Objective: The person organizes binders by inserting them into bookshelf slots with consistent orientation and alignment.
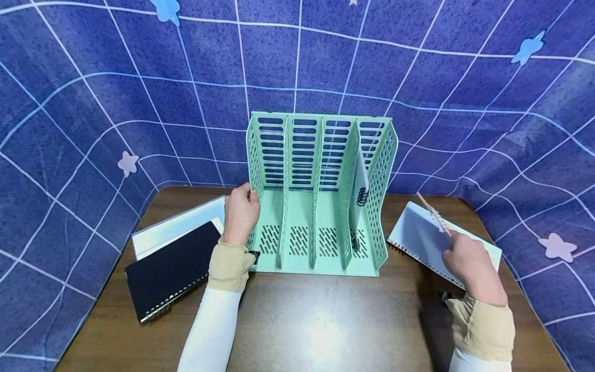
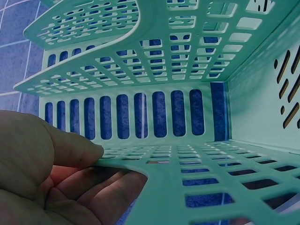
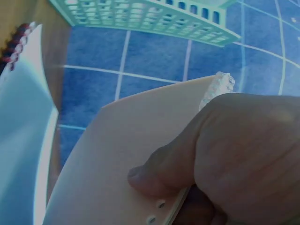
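A mint-green file rack [image 1: 298, 206] with several upright compartments stands on the table. My left hand [image 1: 239, 214] grips the front edge of its left side wall, thumb on the inner face in the left wrist view. Off to the right of the rack, my right hand [image 1: 474, 263] holds up a pale pink notebook [image 3: 117, 150] by its bound side. Clear coil rings show beside the hand in the right wrist view, and the thumb presses on the cover. In the head view this notebook appears nearly edge-on. A thin notebook with black rings [image 1: 360, 188] leans upright in the rack's rightmost compartment.
Under the raised right hand, a light-blue spiral notebook [image 1: 420, 237] lies on the table, overlapping another pale one. At the left, a black spiral notebook [image 1: 176, 263] lies over a pale blue-white one [image 1: 172, 227]. A blue curtain with a grid pattern [image 1: 200, 57] hangs behind the table.
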